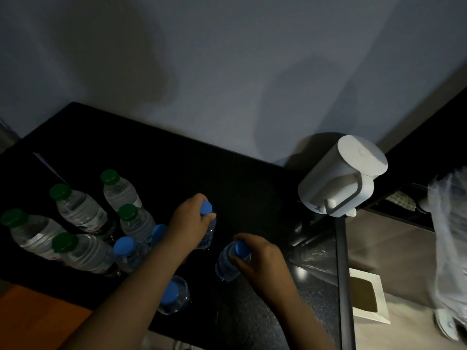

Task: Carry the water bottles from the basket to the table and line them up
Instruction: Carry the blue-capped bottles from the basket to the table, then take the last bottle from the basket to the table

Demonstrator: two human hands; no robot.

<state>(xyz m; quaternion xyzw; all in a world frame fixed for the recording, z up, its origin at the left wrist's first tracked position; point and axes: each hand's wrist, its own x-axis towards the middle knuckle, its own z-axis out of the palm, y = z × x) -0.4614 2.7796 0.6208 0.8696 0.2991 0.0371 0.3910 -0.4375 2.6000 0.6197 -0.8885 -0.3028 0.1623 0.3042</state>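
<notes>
Left hand (192, 219): gripping the far bottle (210, 232) by its neck, on the surface (227, 173).
Right hand (262, 258): gripping the near bottle (227, 266) likewise, just beside.
Left side: blue-capped bottles (126, 251) and green-capped bottles (80, 210) are standing together.
Right end: a white jug (343, 178) is sitting.

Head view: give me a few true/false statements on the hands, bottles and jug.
1. The left hand grips a blue-capped bottle near its neck. True.
2. The right hand is empty. False: it grips a second blue-capped bottle.
3. Five green-capped bottles are in view. True.
4. The white jug stands left of the bottles. False: it is to their right.
</notes>
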